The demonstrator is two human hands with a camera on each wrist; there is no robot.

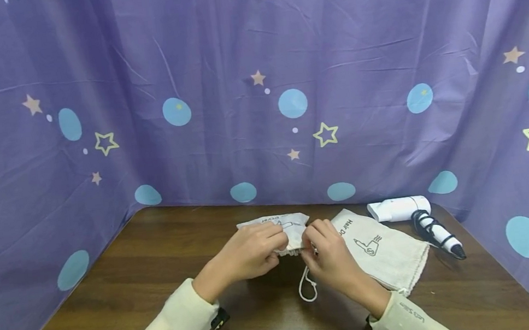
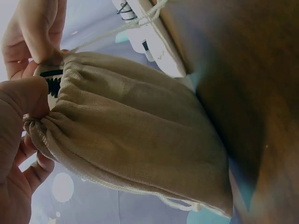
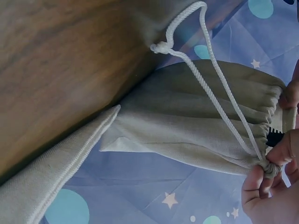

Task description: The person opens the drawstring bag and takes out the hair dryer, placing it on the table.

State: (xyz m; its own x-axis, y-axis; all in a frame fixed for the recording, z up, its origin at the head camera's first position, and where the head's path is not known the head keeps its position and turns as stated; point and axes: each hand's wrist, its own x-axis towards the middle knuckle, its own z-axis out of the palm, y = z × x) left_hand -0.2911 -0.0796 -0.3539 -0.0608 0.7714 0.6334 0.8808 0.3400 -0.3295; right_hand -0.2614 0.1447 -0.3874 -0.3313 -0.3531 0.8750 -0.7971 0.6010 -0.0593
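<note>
A cream drawstring bag (image 1: 294,227) with a printed drawing stands mouth toward the person, gathered at its opening. My left hand (image 1: 254,248) pinches one side of the gathered mouth, and my right hand (image 1: 329,253) pinches the other side near the cord's exit. In the left wrist view the bag's cloth (image 2: 131,121) bulges in folds from the drawn hem. Inside the partly open mouth a black ribbed piece (image 2: 53,86) shows; the rest of the contents is hidden. From the right-hand side of the hem hangs a knotted white cord loop (image 3: 205,79).
Flat on the wooden table (image 1: 158,266), just right of the right hand, lies a second cream bag (image 1: 389,254) printed with a hair dryer. Beyond it rests a white hair dryer (image 1: 401,209), its handle wrapped in black cord. A purple curtain (image 1: 223,153) surrounds the table.
</note>
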